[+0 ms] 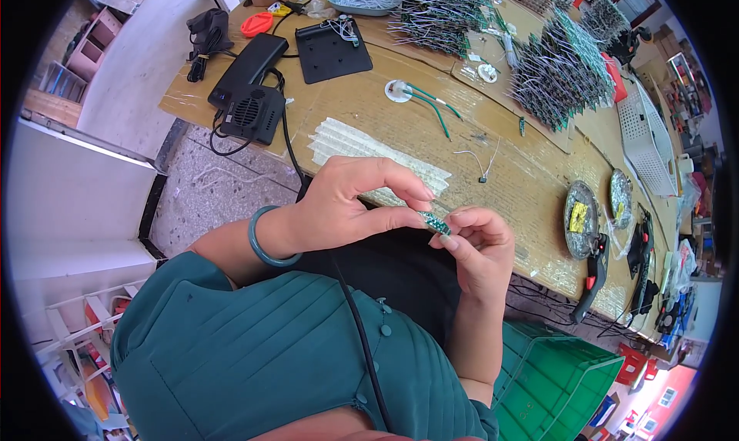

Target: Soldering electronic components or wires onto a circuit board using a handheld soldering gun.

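Just above the table's near edge, a small green circuit board [436,223] is held between my two hands. My left hand [350,198], with a bracelet [265,241] on its wrist, has thumb and forefinger closed at the board's left end. The fingertips of my right hand [483,250] pinch its right end. Beyond the hands lies a pleated cream sheet [377,154]. A small dark part with thin wires [483,179] rests to its right. Farther back, a white disc [398,91] has green wires [431,106] running from it.
Wired circuit boards stand in dense stacks [558,75] at the back. On the right are round metal dishes [579,237] with yellow pads, and a black hand tool [591,287]. A black fan unit [256,114] sits left. Below the table's right edge is a green crate [550,379].
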The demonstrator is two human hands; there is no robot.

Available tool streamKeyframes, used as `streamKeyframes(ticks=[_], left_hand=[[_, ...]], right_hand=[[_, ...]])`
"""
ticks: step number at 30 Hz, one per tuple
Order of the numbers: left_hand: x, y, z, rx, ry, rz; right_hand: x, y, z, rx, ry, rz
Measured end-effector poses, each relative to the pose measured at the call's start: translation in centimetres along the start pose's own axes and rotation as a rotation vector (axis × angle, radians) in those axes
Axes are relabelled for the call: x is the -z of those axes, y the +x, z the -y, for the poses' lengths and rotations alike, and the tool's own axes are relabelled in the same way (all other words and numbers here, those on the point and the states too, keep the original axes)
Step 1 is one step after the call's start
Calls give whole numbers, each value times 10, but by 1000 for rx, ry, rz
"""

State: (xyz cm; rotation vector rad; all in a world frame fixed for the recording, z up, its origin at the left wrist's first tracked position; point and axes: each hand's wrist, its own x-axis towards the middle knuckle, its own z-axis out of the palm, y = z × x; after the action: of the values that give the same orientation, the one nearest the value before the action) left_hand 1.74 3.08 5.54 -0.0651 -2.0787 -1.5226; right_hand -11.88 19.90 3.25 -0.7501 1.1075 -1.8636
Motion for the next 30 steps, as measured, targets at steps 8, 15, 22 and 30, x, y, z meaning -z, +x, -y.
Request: streamKeyframes(ticks=[8, 15, 22, 30], left_hand=[[-1, -2, 3, -24, -10, -16], [-3, 6, 5, -46, 19, -30], [-6, 7, 10, 31, 135, 126], [-8, 22, 43, 71, 370, 165]], right_hand=[[0, 0, -3, 24, 6, 4], [2, 4, 1, 83, -92, 12], [6, 4, -8, 37, -178, -33], [65, -20, 51, 134, -611, -257]])
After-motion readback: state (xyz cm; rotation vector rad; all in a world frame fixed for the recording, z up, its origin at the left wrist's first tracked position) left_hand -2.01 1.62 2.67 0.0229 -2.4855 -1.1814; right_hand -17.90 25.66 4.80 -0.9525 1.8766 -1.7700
